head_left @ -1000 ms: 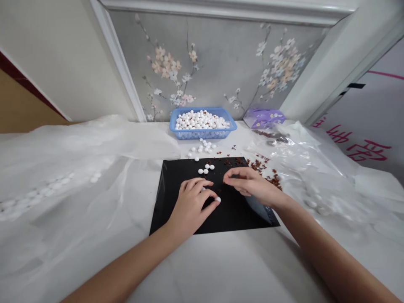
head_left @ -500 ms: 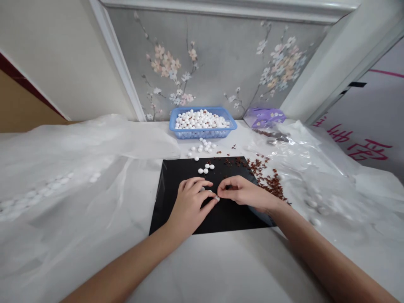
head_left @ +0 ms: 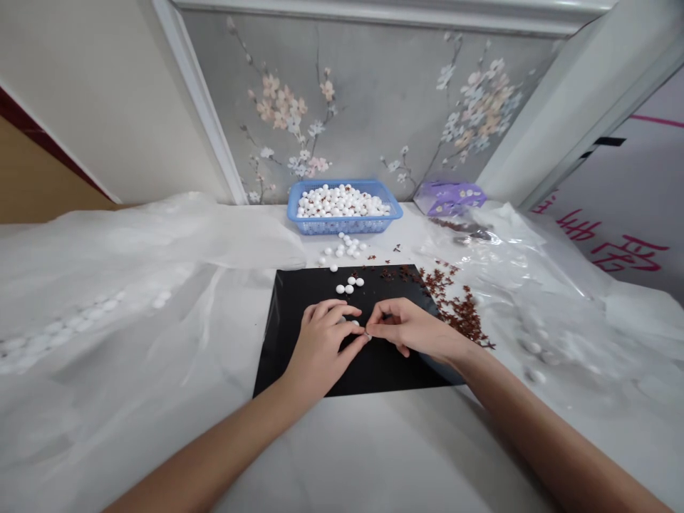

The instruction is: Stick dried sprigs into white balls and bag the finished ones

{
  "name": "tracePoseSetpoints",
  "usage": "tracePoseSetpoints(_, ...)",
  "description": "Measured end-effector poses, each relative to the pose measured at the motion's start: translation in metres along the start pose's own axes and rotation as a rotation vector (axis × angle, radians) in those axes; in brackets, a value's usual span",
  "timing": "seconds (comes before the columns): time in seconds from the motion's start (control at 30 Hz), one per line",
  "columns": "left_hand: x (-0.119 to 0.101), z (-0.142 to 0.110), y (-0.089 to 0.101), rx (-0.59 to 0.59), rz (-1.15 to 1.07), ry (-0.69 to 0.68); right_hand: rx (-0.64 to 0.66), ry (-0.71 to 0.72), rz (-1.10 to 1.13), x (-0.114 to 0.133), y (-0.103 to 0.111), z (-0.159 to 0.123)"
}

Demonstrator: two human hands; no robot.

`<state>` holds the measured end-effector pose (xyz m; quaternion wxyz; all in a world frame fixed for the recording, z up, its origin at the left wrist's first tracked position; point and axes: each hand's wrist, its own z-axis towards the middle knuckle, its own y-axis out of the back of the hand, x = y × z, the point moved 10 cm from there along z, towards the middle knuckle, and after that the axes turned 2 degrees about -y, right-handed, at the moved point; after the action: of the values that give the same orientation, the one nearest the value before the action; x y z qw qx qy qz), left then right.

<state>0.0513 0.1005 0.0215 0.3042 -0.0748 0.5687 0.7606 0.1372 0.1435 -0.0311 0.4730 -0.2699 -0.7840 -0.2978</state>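
Black sheet: flat on the counter, under both hands
Left hand: curled, narrow, fingertips at the bead
White bead: between the two hands, above the sheet
Right hand: thumb and forefinger pinched narrow at the bead; firmness of grip cannot be told
Brown flakes: scattered beyond the sheet's right edge
Handling: bead judged light, smooth, apt to roll; take hold at opposite sides with the fingertips

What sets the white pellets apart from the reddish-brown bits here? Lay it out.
The white pellets are smooth, round and alike, while the reddish-brown bits are dark and irregular. Most pellets are heaped in the blue plastic basket; most bits lie scattered to the right of the black sheet. Both are small, and both appear in the basket and on the sheet.
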Motion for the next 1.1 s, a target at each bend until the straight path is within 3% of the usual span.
tracePoseSetpoints(0.33,0.004,0.0,-0.001,0.007,-0.057,0.053,-0.117,-0.072,0.096,-0.005,0.002,-0.002)
tracePoseSetpoints(0.8,0.005,0.0,0.002,-0.015,-0.047,0.054,-0.09,-0.075,0.076,-0.005,0.0,0.0)
tracePoseSetpoints(0.97,0.006,0.0,0.004,-0.047,-0.055,0.054,-0.076,-0.053,0.219,-0.001,0.02,0.0)
tracePoseSetpoints(1.1,0.01,0.0,0.005,-0.056,-0.075,0.09,-0.186,0.007,0.042,0.002,0.044,0.001)
